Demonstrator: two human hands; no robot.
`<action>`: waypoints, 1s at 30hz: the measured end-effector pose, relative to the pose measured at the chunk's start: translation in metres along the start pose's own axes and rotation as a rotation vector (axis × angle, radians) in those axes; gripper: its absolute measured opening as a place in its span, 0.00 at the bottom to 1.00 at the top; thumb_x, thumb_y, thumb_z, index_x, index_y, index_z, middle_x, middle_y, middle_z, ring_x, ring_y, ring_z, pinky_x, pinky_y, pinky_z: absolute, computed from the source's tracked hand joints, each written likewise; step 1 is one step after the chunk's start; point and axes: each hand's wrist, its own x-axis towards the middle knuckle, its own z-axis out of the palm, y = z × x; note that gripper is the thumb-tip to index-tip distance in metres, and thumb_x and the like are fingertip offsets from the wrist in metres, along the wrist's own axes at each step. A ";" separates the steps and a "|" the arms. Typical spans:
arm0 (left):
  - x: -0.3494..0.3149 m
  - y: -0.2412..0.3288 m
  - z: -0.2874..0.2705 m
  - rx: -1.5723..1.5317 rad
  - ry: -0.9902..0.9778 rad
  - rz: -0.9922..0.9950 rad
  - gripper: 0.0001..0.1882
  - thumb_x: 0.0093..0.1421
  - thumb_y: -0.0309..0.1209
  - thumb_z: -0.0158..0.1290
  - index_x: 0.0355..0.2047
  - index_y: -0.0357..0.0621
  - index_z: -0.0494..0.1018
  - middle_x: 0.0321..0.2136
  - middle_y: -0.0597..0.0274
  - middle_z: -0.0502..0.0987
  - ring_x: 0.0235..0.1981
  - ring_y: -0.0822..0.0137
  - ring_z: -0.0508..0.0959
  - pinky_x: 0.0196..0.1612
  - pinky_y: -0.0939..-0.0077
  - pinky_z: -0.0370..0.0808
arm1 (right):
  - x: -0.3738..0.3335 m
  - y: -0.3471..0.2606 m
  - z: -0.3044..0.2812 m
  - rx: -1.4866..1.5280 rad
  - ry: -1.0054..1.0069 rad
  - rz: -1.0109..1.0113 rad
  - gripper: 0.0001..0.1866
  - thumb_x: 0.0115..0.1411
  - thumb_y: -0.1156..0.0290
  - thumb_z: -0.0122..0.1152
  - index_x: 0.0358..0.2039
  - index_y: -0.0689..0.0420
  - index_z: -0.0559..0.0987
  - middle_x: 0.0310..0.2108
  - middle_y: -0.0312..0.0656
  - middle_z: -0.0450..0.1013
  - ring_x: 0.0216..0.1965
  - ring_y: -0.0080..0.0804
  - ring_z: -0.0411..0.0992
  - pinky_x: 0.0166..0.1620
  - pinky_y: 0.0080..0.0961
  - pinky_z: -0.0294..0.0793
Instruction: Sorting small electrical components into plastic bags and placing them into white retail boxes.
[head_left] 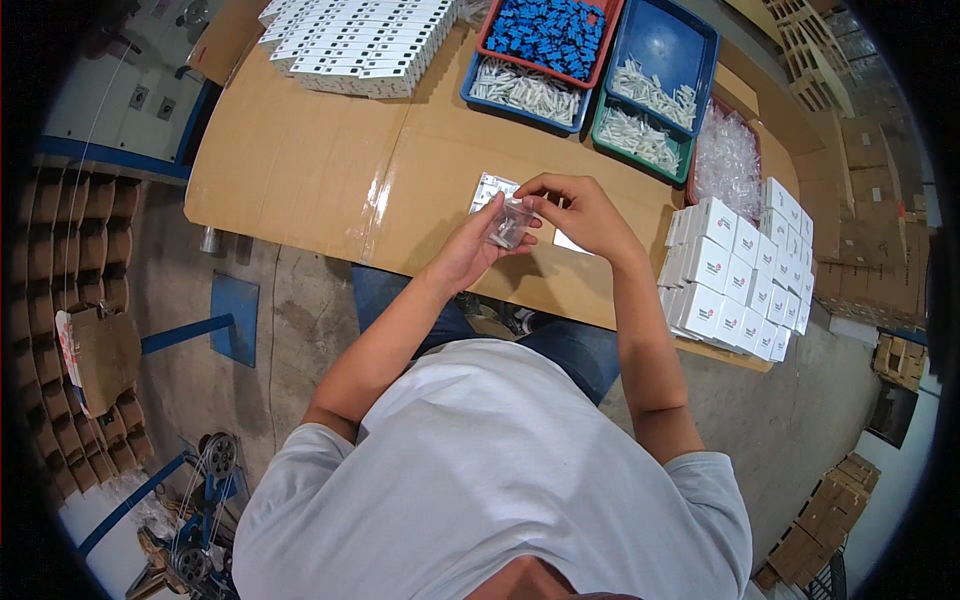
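Over the cardboard-covered table both my hands meet on a small clear plastic bag with something pale inside. My left hand grips the bag from below and the side. My right hand pinches its upper edge with fingertips. Just beyond the bag a small white flat piece lies on the cardboard, and another white piece shows under my right wrist.
White small boxes are stacked at the right table edge. At the back stand a red tray of blue parts, blue trays of white parts, a bin of clear bags and rows of flat white cartons. Cardboard dividers line the left.
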 end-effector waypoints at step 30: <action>-0.007 -0.001 -0.003 0.063 0.084 -0.037 0.30 0.74 0.52 0.35 0.56 0.38 0.70 0.47 0.52 0.79 0.44 0.62 0.81 0.50 0.65 0.78 | 0.111 0.204 -0.223 -0.983 0.872 0.224 0.09 0.57 0.68 0.63 0.39 0.46 0.85 0.38 0.41 0.77 0.43 0.44 0.77 0.43 0.42 0.78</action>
